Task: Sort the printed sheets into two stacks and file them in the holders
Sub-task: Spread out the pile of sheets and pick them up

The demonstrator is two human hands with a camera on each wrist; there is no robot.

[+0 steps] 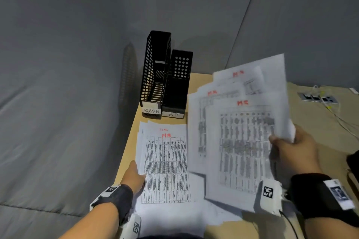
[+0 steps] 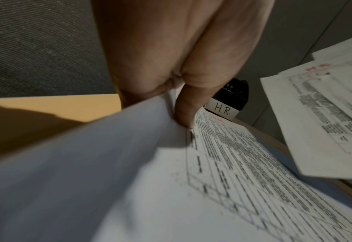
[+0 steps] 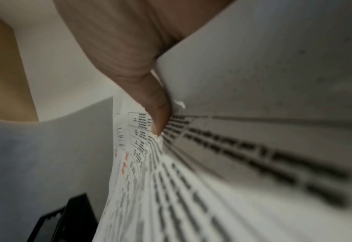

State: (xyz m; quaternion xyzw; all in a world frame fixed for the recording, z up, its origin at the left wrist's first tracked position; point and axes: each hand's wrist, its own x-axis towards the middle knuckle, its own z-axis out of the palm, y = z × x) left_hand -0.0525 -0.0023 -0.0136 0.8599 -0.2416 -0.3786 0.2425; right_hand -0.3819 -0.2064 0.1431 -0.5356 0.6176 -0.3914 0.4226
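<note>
Two black file holders stand at the table's far left corner: the ADMIN holder and, right of it, the HR holder, whose label also shows by the HR holder in the left wrist view. A stack of printed sheets marked HR lies on the table, and my left hand pinches its left edge, thumb on top. My right hand grips a fanned bundle of HR sheets, raised above the table on the right; its thumb presses on the top sheet.
The tan table ends just left of the stack, with grey fabric beyond. A power strip with white cables lies at the far right. A dark object sits at the right edge.
</note>
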